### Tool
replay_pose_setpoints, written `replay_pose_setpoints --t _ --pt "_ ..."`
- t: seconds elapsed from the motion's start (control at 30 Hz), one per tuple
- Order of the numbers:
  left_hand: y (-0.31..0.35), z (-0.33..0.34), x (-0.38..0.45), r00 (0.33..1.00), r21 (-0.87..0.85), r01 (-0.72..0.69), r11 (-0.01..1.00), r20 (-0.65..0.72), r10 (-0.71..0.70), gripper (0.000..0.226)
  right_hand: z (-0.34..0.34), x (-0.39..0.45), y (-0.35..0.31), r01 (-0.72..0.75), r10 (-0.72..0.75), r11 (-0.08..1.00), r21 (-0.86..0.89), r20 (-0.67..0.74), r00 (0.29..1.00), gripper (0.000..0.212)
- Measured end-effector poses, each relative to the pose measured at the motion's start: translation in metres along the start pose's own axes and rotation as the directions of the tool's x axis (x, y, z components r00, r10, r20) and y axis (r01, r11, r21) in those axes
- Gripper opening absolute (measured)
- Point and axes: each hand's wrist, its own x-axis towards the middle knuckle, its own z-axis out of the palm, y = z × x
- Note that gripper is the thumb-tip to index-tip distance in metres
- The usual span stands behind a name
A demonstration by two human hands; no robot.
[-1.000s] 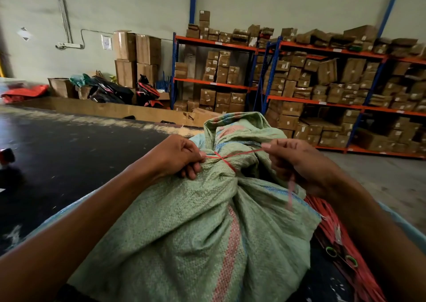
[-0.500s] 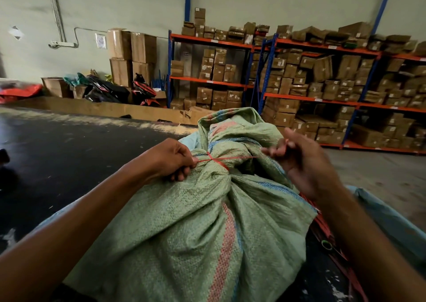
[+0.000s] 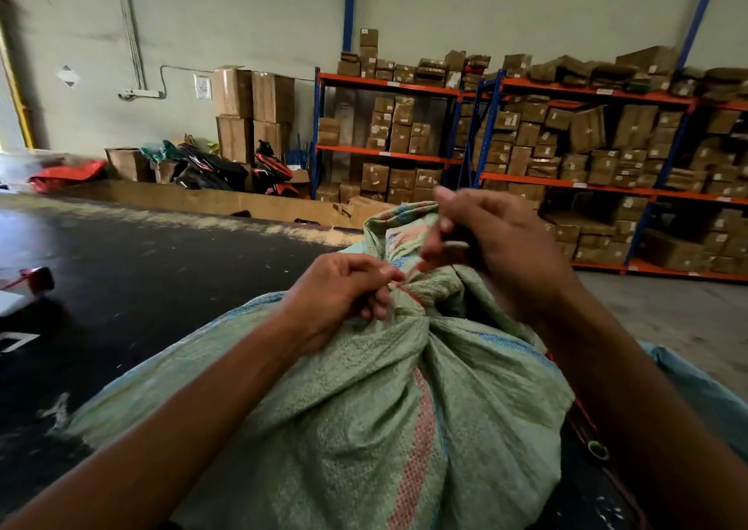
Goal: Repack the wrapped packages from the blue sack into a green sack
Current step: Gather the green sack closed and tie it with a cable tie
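Down in the lower middle of the frame the green sack (image 3: 364, 420) lies full, its neck bunched and bound with red string (image 3: 413, 293). Left hand (image 3: 344, 295) pinches the string at the neck. Right hand (image 3: 498, 246), blurred just above it, has curled fingers that seem to grip the string's other end. Shelves (image 3: 587, 181) of boxes fill the upper right.

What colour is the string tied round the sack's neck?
Red; the string round the green sack shows in the head view.
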Motion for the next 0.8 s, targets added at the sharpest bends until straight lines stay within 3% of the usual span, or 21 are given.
replay_pose_setpoints --t 0.07,0.2,0.4,0.5,0.57,0.63,0.67,0.73,0.8 --pt "-0.004 0.009 -0.005 0.997 0.046 -0.079 0.996 0.023 0.078 0.022 0.017 0.016 -0.010 -0.008 0.009 0.999 -0.053 0.021 1.000 0.030" --pt "-0.012 0.008 -0.013 0.973 0.077 -0.196 0.978 -0.106 0.203 0.021 0.029 0.041 -0.013 -0.169 0.169 0.985 0.014 0.036 0.985 0.029" --pt "-0.013 0.008 -0.017 0.975 0.143 -0.214 0.966 -0.025 0.220 0.016 0.040 0.051 -0.002 -0.274 0.268 0.960 0.049 0.107 0.957 0.029" --pt "-0.015 0.011 -0.016 0.959 0.175 -0.256 0.951 -0.078 0.273 0.015 0.042 0.055 0.006 -0.293 0.286 0.954 0.069 0.097 0.953 0.027" --pt "-0.017 0.011 -0.013 0.952 0.162 -0.230 0.960 -0.166 0.256 0.015 0.039 0.054 0.013 -0.227 0.239 0.960 -0.167 0.060 0.969 0.032" --pt "-0.020 0.008 -0.011 0.961 0.020 -0.165 0.986 -0.221 0.166 0.017 0.031 0.048 0.020 -0.131 0.159 0.855 -0.502 0.013 0.987 0.044" --pt "-0.021 0.006 -0.011 0.969 -0.069 -0.135 0.988 -0.220 0.117 0.017 0.026 0.044 0.024 -0.104 0.102 0.815 -0.570 -0.035 0.994 0.044" --pt "-0.024 0.003 -0.012 0.980 -0.181 -0.104 0.978 -0.189 0.069 0.016 0.012 0.032 0.036 -0.073 0.045 0.824 -0.562 -0.064 0.997 0.030" --pt "-0.024 0.001 -0.013 0.984 -0.209 -0.107 0.972 -0.164 0.073 0.018 0.004 0.016 0.051 -0.059 0.073 0.841 -0.538 0.006 0.997 0.014"
